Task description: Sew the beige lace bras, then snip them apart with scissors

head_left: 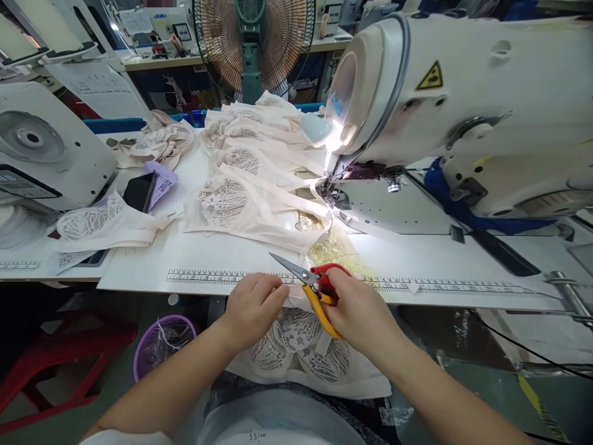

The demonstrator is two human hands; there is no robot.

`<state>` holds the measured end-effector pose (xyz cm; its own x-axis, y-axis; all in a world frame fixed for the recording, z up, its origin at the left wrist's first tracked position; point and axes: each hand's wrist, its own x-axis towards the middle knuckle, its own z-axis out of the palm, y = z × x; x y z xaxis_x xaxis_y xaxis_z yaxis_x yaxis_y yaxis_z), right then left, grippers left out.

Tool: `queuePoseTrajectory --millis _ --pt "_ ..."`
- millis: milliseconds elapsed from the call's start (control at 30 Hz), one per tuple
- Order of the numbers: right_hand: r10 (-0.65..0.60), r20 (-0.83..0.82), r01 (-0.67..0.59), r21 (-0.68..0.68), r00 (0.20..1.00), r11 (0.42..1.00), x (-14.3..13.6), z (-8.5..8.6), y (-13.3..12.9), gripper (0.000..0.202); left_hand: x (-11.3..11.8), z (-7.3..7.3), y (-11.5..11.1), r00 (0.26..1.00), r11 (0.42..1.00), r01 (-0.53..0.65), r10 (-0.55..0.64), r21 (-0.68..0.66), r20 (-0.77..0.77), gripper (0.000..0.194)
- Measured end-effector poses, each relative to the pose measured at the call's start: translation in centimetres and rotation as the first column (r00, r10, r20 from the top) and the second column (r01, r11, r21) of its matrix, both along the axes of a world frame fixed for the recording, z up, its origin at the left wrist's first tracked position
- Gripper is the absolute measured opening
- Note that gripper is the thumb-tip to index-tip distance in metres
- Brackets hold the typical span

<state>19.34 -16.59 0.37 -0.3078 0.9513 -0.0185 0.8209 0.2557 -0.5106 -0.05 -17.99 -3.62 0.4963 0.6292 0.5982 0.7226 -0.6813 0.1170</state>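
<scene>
Scissors [309, 278] fill right grip [356, 309]; left grip [254, 307] pinches pale fabric [298, 299]; far machine [165, 26] reads "JUKI".

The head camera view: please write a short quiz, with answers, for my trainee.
1. Which hand holds the metal scissors with red and yellow handles?
2. True or false: in this view, the round purple plastic bin is right of the red plastic stool.
3. What stands behind the pale lace bras on the white table: (A) ladder, (B) green fan with round wire cage, (C) mirror?

Key: 1. The right hand. 2. True. 3. B.
</scene>
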Motion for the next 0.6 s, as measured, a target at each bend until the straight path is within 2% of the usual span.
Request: queuePoseTrajectory --millis 133,233,333,467,600 --pt "-0.038 0.113 0.044 -0.056 0.993 0.997 -0.6 0.2 0.4 0.019 -1.0 -0.5 -0.7 0.999 0.998 -0.033 0.033 0.051 0.003 0.022" --pt "-0.053 0.136 0.062 -0.065 0.989 0.996 -0.8 0.4 0.8 0.019 -1.3 -0.2 -0.7 0.999 0.996 0.037 -0.039 0.086 0.032 0.025" --pt "-0.062 0.141 0.067 -0.027 0.988 0.997 -0.7 0.2 0.9 0.021 -1.4 0.5 -0.5 0.991 0.982 0.122 -0.127 0.141 0.031 0.014" --pt "0.012 0.102 -0.035 0.228 0.995 0.973 -0.3 -0.9 0.5 0.016 -1.7 1.0 -0.2 0.978 0.967 0.206 -0.2 0.15 -0.056 0.007" --pt "0.284 -0.032 -0.234 0.484 0.958 0.843 0.4 -2.3 -0.3 0.018 -2.2 0.2 -0.4 0.975 0.973 0.221 -0.217 0.073 -0.05 0.009"
